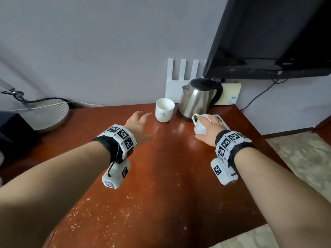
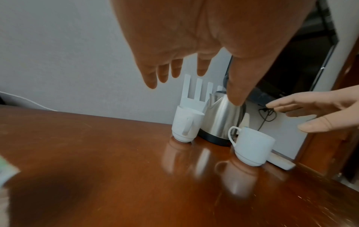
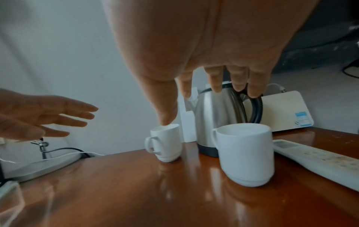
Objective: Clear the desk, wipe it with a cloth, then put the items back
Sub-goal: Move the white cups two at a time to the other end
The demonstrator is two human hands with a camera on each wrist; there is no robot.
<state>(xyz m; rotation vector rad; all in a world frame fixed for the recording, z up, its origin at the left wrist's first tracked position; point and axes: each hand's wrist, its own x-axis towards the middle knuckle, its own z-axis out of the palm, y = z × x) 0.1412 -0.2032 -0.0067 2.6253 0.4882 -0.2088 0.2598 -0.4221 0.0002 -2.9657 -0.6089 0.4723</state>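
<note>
Two white mugs stand on the red-brown desk (image 1: 161, 176) in front of a steel kettle (image 1: 198, 99). The left mug (image 1: 164, 110) is upright, its handle towards me. My left hand (image 1: 146, 126) hovers just left of it, fingers spread, holding nothing. The right mug (image 1: 199, 126) stands near the kettle's base, and my right hand (image 1: 209, 122) is over it. In the right wrist view the fingers (image 3: 215, 83) hang above this mug (image 3: 244, 153) without gripping it. A white remote (image 3: 320, 162) lies right of that mug.
A black screen (image 1: 268, 36) hangs over the desk's back right corner. A white router (image 1: 179, 81) and a cream board (image 1: 229, 93) stand against the wall behind the kettle. A round lamp base (image 1: 48, 115) with cables sits at the back left. The desk's right edge drops to the floor.
</note>
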